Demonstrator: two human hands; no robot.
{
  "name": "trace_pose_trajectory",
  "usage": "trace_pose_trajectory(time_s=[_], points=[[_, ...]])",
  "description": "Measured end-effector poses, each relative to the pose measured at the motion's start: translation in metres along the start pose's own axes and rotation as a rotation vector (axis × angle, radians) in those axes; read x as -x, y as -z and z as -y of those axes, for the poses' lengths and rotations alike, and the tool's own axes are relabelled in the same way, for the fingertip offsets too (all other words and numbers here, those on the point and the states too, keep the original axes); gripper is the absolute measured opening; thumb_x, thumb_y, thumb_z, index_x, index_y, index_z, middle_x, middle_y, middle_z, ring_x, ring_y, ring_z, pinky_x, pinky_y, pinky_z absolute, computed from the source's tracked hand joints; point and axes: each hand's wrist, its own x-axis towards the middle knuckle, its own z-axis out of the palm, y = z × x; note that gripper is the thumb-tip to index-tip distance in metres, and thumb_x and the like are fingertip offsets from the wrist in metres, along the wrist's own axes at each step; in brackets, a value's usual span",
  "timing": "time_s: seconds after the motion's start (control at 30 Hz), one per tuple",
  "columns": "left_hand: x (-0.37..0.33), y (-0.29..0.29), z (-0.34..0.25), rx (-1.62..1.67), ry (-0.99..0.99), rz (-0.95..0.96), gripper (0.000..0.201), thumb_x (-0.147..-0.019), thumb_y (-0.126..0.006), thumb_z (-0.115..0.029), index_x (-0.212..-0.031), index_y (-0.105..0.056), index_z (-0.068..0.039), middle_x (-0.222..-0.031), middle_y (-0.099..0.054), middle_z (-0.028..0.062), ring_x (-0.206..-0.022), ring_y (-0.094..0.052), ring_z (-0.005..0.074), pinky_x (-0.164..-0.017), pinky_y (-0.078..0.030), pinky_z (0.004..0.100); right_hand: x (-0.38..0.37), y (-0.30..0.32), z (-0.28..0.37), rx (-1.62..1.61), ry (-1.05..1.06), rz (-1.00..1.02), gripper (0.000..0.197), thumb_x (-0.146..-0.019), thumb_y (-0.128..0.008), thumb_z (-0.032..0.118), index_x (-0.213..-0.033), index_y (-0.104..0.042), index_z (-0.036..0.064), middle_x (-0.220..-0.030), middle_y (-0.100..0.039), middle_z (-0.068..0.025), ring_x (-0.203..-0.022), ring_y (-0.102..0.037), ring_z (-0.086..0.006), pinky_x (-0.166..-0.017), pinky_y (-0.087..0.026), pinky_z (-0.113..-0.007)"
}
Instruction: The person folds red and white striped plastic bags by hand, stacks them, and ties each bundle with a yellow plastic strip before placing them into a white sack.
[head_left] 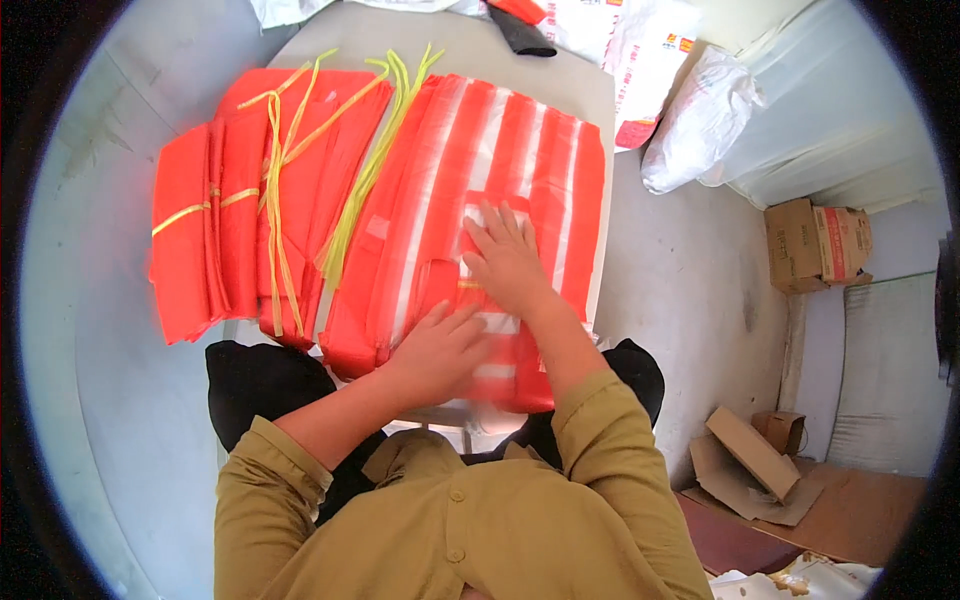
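1. Across the surface [400, 28], red bundles [185, 275] at far left already wear yellow bands [182, 217].
2. Your right hand [510, 260], grip released, lies on the striped stack [440, 215]; whether that's banded is unclear.
3. Your left hand [438, 352] blurs; its grip can't be told.

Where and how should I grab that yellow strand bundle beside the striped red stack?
Probably pinch the yellow strand bundle around mid-length, from above: there its strands lie bunched and uncovered, left of the striped red stack, while the far ends fan apart.
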Motion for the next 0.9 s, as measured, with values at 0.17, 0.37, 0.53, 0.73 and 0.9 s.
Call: trace_pose_trajectory(time_s=[0.17, 0.37, 0.53, 0.73, 0.9], points=[[0.017, -0.005, 0.000, -0.035, -0.092, 0.014, 0.026, -0.076, -0.067, -0.016, -0.099, -0.064, -0.005, -0.110, -0.063, 0.0132, -0.108, -0.060, 0.0334, -0.094, -0.048, 0.0484, 0.048, -0.013, 0.032, 0.032, 0.069, -0.142, 0.053, -0.094, -0.060, 0.028, -0.142, -0.052, 0.0070, -0.156, -0.037, -0.0180, -0.147, -0.028, -0.0402, -0.119, -0.022, -0.056], [0.032, 0.005, -0.026, -0.092, -0.153, -0.218, 0.014, -0.077, -0.063, -0.013, -0.089, -0.063, -0.005, -0.094, -0.062, 0.0110, -0.093, -0.061, 0.0313, -0.079, -0.051, 0.0424, 0.058, -0.010, 0.034, -0.031, 0.075, -0.036, 0.061, -0.090, -0.067, 0.024, -0.146, -0.048, 0.0075, -0.155, -0.037, -0.0202, -0.145, -0.031, -0.0402, -0.118, -0.027, -0.054], [0.093, -0.006, -0.052, 0.160, 0.249, 0.080, 0.009, -0.086, -0.066, -0.013, -0.093, -0.069, -0.007, -0.094, -0.066, 0.0101, -0.089, -0.065, 0.0338, -0.076, -0.053, 0.0433, 0.106, -0.001, 0.038, -0.428, -0.340, -0.228, 0.077, -0.083, -0.073, 0.015, -0.150, -0.036, 0.0048, -0.150, -0.036, -0.0309, -0.141, -0.034, -0.0460, -0.113, -0.038, -0.049], [0.150, -0.078, -0.047, 0.370, 0.430, 0.154, 0.018, -0.088, -0.067, -0.019, -0.100, -0.072, -0.007, -0.093, -0.069, 0.0147, -0.089, -0.066, 0.0358, -0.078, -0.054, 0.0436, 0.100, 0.010, 0.036, -0.692, -0.492, -0.145, 0.081, -0.083, -0.068, 0.016, -0.154, -0.030, 0.0049, -0.140, -0.048, -0.0296, -0.125, -0.054, -0.0402, -0.104, -0.045, -0.043], [0.150, -0.086, -0.036, 0.453, 0.679, 0.142, 0.023, -0.092, -0.066, -0.023, -0.107, -0.073, -0.007, -0.103, -0.072, 0.0139, -0.091, -0.069, 0.0298, -0.083, -0.055, 0.0381, 0.101, 0.018, 0.039, -0.794, -0.459, -0.186, 0.078, -0.082, -0.067, 0.013, -0.153, -0.034, 0.0093, -0.130, -0.057, -0.0254, -0.117, -0.059, -0.0374, -0.100, -0.048, -0.041]])
